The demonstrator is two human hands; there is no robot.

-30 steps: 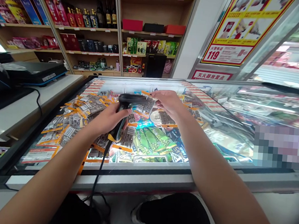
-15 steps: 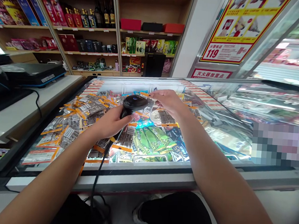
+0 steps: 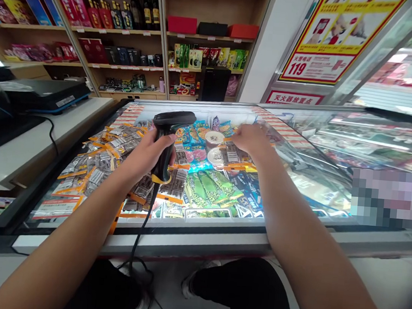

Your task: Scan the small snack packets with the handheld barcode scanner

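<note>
Shelves (image 3: 217, 5): pale wood, flat boards in square bays, holding rigid boxes (image 3: 182, 25) and dark, narrow-necked bottles (image 3: 148, 9).

Freezer (image 3: 199, 242): long, low, with a smooth light rim and a clear glass top.

Counter (image 3: 13, 158): pale, flat slab, beside the freezer on the person's left.

Poster (image 3: 338, 36): flat rectangle, yellow and red border, marked 119.

Heap (image 3: 99, 172): crinkled, shiny clear-film packets, dark brown inside, orange strips at the ends; spread loosely over the left of the glass.

Green packs (image 3: 212, 188): glossy printed film, seen through the glass.

Stack (image 3: 231, 154): more brown packets, right of the heap and apart from it.

Right hand (image 3: 252, 138): bare, at the stack's upper edge, fingers curled downward; from here I cannot tell whether they pinch a packet.

Left hand (image 3: 152, 150): bare, fingers wrapped around the scanner's grip.

Scanner (image 3: 173, 118): black plastic, pistol-shaped, yellow at the grip's base, raised above the packets between heap and stack.

Tubs (image 3: 214, 137): two, round, pale-lidded, just left of the stack.

Cord (image 3: 153, 199): thin, black, hanging from the grip.
</note>
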